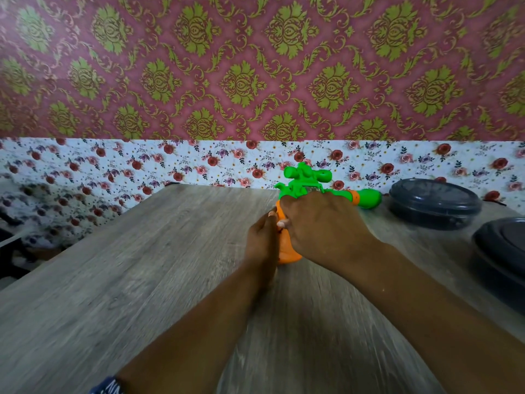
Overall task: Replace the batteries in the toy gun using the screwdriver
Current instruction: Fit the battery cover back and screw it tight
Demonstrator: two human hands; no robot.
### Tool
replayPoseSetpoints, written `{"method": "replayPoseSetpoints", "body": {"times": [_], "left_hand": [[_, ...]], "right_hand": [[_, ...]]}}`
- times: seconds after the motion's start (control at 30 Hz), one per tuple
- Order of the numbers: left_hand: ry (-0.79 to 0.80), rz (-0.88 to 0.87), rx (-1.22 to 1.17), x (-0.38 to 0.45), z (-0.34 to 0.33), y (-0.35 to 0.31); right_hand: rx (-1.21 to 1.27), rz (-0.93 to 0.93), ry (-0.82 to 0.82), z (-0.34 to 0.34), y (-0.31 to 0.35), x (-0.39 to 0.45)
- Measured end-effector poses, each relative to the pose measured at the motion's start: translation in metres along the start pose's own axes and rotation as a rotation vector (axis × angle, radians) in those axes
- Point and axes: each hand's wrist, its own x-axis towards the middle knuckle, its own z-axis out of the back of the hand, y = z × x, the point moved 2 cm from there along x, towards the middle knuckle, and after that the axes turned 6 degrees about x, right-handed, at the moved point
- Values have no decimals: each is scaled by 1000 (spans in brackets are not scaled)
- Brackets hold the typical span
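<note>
A green and orange toy gun [305,183] stands on the grey wooden table [142,265], its green barrel pointing right and its orange grip toward me. My right hand [321,223] wraps over the gun's body and covers most of the grip. Against the left side of the orange grip [287,254] rests my left hand [262,240], fingers curled on it. No screwdriver or batteries show in the head view; the hands hide the grip's near face.
Two dark round lidded containers sit at the right, one [434,203] by the wall and one [502,251] at the frame's edge. A floral wall runs behind the table. The table's left edge [85,240] drops off toward dark furniture.
</note>
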Motion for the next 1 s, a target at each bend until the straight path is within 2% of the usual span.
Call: {"method": "replayPoseSetpoints", "body": {"times": [0.5,0.73,0.9,1.0], "left_hand": [[72,-17,4,-3,0,2],[38,47,-47,0,0,3],[52,44,-39,6,1,7],[44,50,-49,7,-1,7]], "right_hand": [[127,-16,33,-2,1,-3],[174,-46,41,-7,-6,-5],[281,-12,128,-7,-13,-3],[267,7,91,-7,-15,-2]]}}
